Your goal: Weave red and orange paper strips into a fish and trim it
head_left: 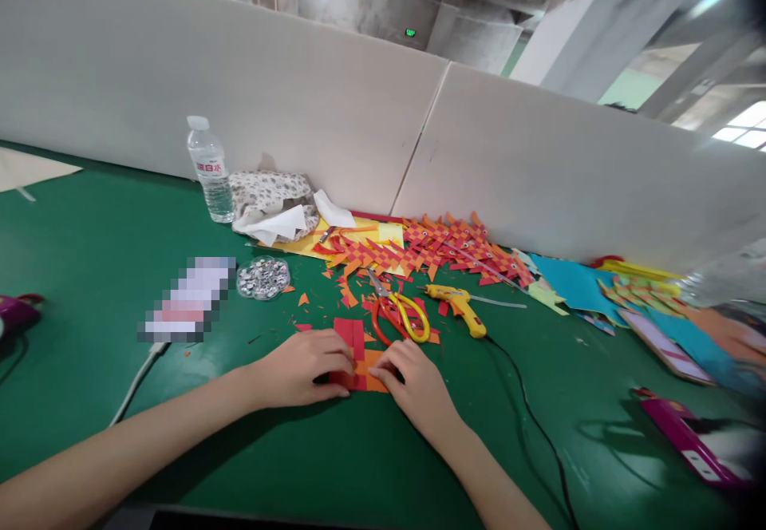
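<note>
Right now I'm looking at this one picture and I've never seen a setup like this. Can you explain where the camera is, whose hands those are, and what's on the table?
There is no machine here. A person wears a camera on the head, so this single picture looks forward and down at their own two bare hands. The left hand lies on a small woven mat of red and orange paper strips. The right hand has its fingertips at the mat's edge; whether they pinch a strip is unclear. Behind them on the green table lie scissors, a yellow glue gun, a dish of googly eyes, a water bottle and a pile of similar woven pieces. At the right edge, another person's hand rests near a phone.
</note>
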Demonstrator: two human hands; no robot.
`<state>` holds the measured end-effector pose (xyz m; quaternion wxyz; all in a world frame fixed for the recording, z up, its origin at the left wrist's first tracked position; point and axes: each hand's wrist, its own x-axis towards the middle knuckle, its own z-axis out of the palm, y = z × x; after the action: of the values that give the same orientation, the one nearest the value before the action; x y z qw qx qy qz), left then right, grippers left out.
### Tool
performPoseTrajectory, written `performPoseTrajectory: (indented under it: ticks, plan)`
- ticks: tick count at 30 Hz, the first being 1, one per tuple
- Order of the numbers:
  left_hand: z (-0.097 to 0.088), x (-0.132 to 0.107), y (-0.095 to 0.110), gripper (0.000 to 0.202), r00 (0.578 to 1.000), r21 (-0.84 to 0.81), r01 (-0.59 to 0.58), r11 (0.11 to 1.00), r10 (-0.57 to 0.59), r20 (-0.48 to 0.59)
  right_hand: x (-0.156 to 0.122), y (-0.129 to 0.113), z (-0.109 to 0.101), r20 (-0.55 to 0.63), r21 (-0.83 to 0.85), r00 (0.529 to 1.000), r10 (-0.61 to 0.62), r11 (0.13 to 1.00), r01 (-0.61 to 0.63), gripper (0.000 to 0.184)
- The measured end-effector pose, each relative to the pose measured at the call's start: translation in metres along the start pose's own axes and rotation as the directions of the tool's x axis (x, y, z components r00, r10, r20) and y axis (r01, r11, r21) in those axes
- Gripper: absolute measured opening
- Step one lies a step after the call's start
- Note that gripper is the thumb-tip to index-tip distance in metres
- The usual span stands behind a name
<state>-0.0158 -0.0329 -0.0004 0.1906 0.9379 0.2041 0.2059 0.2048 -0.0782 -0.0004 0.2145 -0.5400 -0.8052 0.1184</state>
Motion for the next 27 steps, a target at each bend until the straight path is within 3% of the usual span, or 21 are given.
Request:
performPoseTrajectory:
  ticks: [4,11,15,19,27]
  plan:
    - [0.001,-0.003,0.000,0.022,0.992,0.076,-0.124,0.989,0.121,0.045,-0.001,0.001,0.002,-0.010,0.006,1.000,-0.010,1.000,0.011,0.017]
    - [-0.014,0.001,0.006,0.027,0.949,0.256,-0.294,0.921,0.248,0.196,0.000,0.003,-0.002,-0.004,-0.010,1.000,-0.015,1.000,0.015,0.018]
    - [-0.008,0.003,0.006,0.025,0.962,0.301,-0.271,0.914,0.242,0.130,0.002,0.003,-0.007,0.021,-0.075,0.999,-0.031,0.997,0.032,0.018]
    - [0.003,0.004,0.001,0.027,0.970,0.339,-0.242,0.909,0.240,0.047,0.011,-0.003,-0.014,0.118,-0.190,0.992,-0.036,0.980,0.058,0.020]
    - [-0.004,-0.001,-0.002,0.036,0.961,0.327,-0.261,0.908,0.211,0.179,0.025,-0.017,-0.027,0.238,-0.258,0.971,0.037,0.966,0.026,0.016]
